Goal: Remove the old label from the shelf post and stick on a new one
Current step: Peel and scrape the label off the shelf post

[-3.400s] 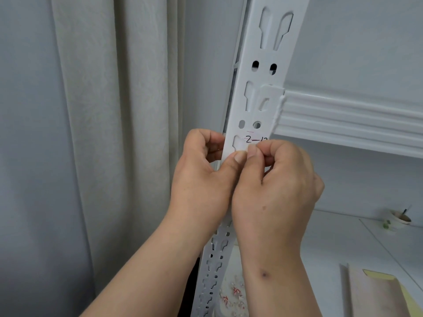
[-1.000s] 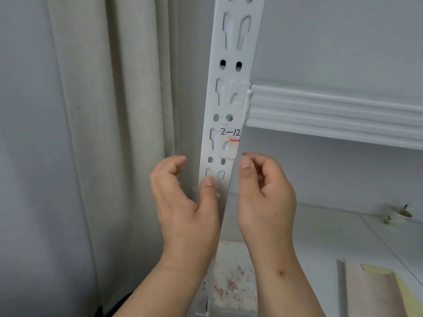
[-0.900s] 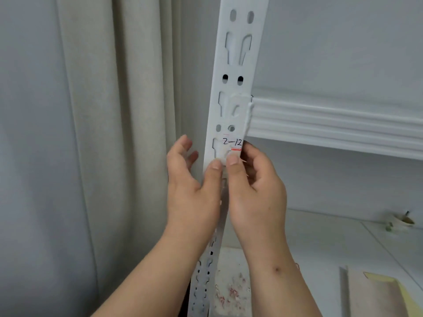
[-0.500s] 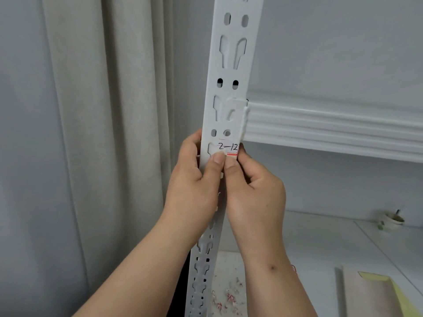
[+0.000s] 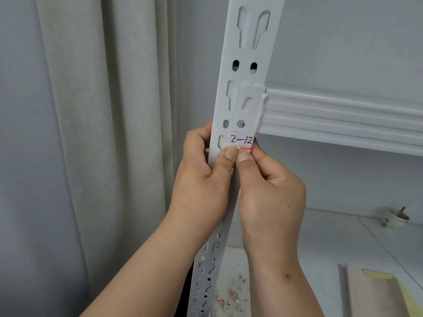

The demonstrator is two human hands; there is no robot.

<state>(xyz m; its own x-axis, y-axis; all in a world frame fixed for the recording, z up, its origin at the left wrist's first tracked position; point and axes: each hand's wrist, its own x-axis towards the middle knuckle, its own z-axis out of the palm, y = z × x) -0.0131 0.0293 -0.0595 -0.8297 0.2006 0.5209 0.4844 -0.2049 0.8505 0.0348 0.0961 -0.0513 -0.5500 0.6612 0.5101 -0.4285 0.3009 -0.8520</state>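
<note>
A white slotted shelf post (image 5: 249, 53) rises through the middle of the view. A small white label (image 5: 242, 141) marked "2-12", with a red line along its lower edge, sits on the post just below the shelf beam. My left hand (image 5: 201, 179) wraps around the post's left edge, its thumb pressing the label's lower left corner, where the paper is curled up. My right hand (image 5: 270, 191) grips the post from the right, thumb against the label's lower edge beside the left thumb.
A white ribbed shelf beam (image 5: 343, 115) runs right from the post. A beige curtain (image 5: 103, 133) hangs at left. Below are a lower shelf (image 5: 309, 236) with paper scraps (image 5: 231, 294), a small cup (image 5: 397, 218) and a yellow-backed sheet (image 5: 380, 291).
Both hands rose from below the label and closed on the post. Their thumbs now press on the label's lower edge, and its lower left corner has curled.
</note>
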